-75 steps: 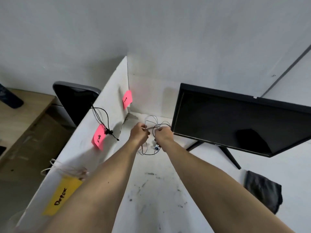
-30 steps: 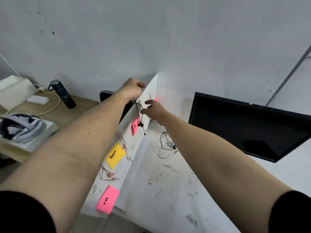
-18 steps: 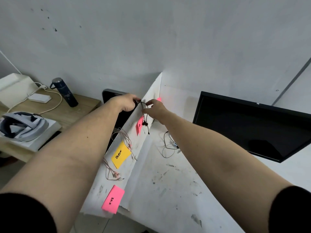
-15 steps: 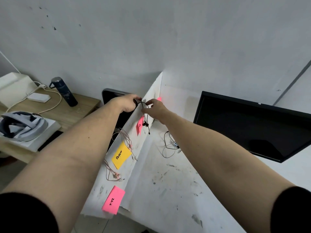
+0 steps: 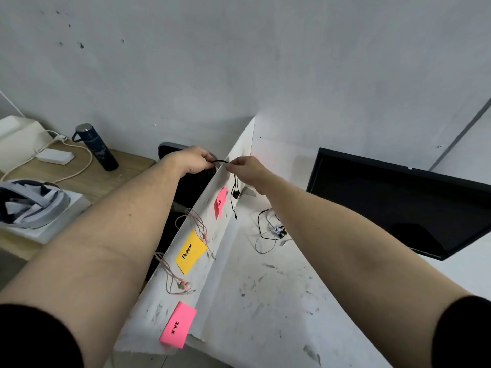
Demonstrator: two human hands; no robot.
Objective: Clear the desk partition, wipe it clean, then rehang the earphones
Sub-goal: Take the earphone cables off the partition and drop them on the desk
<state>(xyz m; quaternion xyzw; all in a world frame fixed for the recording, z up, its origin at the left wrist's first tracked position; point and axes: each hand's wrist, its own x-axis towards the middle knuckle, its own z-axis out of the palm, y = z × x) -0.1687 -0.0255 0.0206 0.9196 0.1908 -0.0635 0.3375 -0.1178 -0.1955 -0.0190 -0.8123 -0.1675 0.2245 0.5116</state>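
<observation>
Both hands at the top edge of the white desk partition (image 5: pixel 186 264), about 12 o'clock from centre. Left hand (image 5: pixel 195 162) and right hand (image 5: pixel 245 170) each pinch the thin black wired earphones (image 5: pixel 235 193); the cord spans between the fingertips over the edge, and the buds dangle on the desk side, just beside a pink sticky note (image 5: pixel 220 202).

Progress, as I judge it: early, clearing stage. Still hanging on the partition at 7 to 8 o'clock of the hands: two pinkish corded earphone sets (image 5: pixel 198 227), one above and one below a yellow sticky note marked in black (image 5: pixel 190 251), and another pink note (image 5: pixel 178 325) at the near end. One dark tangled earphone set (image 5: pixel 269 231) already lies on the smudged white desktop (image 5: pixel 265 301). The partition is visibly grimy, so wiping looks undone; rehanging comes last.

Around: black monitor (image 5: pixel 398 200) at 3 o'clock, close to the loose tangle. At 9 o'clock, a wooden side table (image 5: pixel 79 181) with dark flask (image 5: pixel 95 147), white adapter and cable (image 5: pixel 54 156). A black chair back (image 5: pixel 183 200) stands behind the partition, near the left hand's reach.
</observation>
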